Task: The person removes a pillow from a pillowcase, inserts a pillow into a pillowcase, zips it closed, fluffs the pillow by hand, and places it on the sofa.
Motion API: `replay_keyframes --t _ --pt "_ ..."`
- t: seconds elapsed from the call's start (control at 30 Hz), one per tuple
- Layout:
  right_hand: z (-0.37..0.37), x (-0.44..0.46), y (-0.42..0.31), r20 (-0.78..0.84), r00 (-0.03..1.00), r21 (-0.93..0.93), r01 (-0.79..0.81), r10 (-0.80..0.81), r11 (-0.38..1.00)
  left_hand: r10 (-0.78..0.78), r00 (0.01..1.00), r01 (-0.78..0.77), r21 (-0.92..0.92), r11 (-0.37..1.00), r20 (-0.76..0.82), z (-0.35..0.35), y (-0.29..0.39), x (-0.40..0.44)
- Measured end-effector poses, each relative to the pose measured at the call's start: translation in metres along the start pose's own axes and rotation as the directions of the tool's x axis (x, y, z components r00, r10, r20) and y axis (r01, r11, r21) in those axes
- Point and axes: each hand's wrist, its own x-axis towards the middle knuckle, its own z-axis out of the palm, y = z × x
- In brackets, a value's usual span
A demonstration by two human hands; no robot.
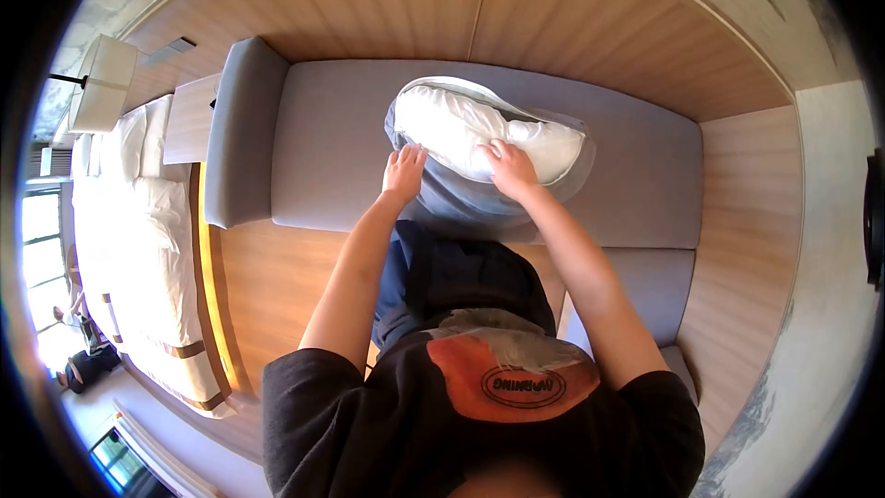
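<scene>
A grey cushion cover (461,204) lies on the grey sofa seat (636,175), its mouth open along the upper side. White stuffing or an inner pillow (452,120) shows inside the opening. My left hand (405,172) is at the cover's left edge, fingers bent over the fabric. My right hand (510,169) rests on the white filling near the middle, its fingers curled onto it. Both sets of fingertips press into soft material, and what they pinch is partly hidden.
The sofa's grey armrest (244,134) stands at the left. Beyond it are a wooden side table (191,120), a lamp (101,83) and a bed with white bedding (152,249). Wood panelling (387,0) runs behind the sofa.
</scene>
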Motion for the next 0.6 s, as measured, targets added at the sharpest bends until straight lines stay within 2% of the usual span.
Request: replay_keyframes --t 0.07,0.17,0.27,0.3,0.4,0.43,0.53,0.6 --pt "-0.010 -0.003 -0.002 0.174 0.979 0.011 -0.108 0.105 0.994 -0.002 1.000 0.002 -0.019 1.000 0.016 0.005 0.001 -0.001" --pt "-0.023 -0.011 -0.018 0.436 0.885 -0.024 -0.169 0.163 0.985 -0.064 0.921 0.057 0.029 0.998 0.385 -0.011 0.005 0.009" --pt "-0.014 -0.031 -0.026 0.478 0.870 0.003 -0.137 0.119 0.991 -0.068 0.798 -0.090 0.230 0.969 0.599 -0.018 -0.001 0.014" --pt "-0.012 -0.038 -0.025 0.493 0.864 0.010 -0.125 0.104 0.992 -0.055 0.874 -0.075 0.245 0.967 0.483 -0.007 -0.008 0.006" --pt "-0.030 -0.045 -0.030 0.531 0.836 0.003 -0.167 0.140 0.986 -0.082 0.903 -0.041 0.274 0.961 0.421 -0.001 -0.019 -0.001" --pt "-0.032 -0.048 -0.029 0.536 0.834 0.015 -0.165 0.131 0.986 -0.067 0.901 -0.075 0.306 0.949 0.429 -0.004 -0.020 -0.003" --pt "-0.035 -0.052 -0.026 0.530 0.843 0.051 -0.143 0.094 0.988 -0.082 0.861 -0.049 0.241 0.969 0.502 -0.016 -0.022 -0.005" --pt "-0.038 -0.055 -0.032 0.507 0.860 0.086 -0.111 0.052 0.990 -0.054 0.840 -0.015 0.122 0.992 0.539 -0.020 -0.022 -0.009"
